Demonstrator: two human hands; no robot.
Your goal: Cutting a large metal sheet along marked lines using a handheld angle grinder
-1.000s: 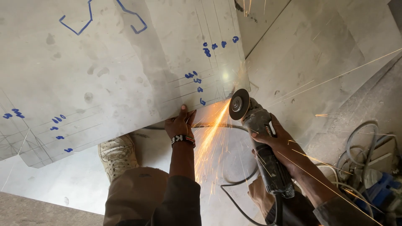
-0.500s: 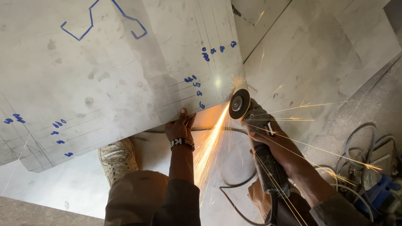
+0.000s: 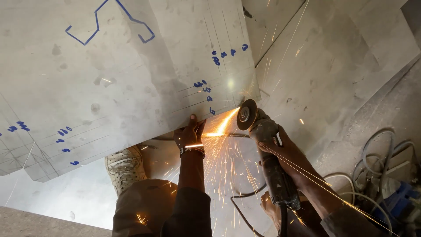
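Knee and shoe: brown trouser leg at 6 o'clock, pale worn shoe [image 3: 125, 169] just behind it at 7.
Right hand [image 3: 291, 156]: clenched round the body of the angle grinder [image 3: 267, 153], around 4 o'clock, cord trailing down.
Left hand [image 3: 189, 134]: fingers gripping the lower edge of the metal sheet [image 3: 109, 87], dead centre, wristband on.
Disc [image 3: 246, 115]: biting the sheet's edge just right of the left hand, sparks [image 3: 223, 125] spraying toward 6.
Sheet: big, grey, blue marker scribbles, filling 9 to 12.
Cables [image 3: 377, 175]: coiled at 4, far right.

Matt grey metal sheet [image 3: 109, 87], grimy metal grinder [image 3: 272, 162]
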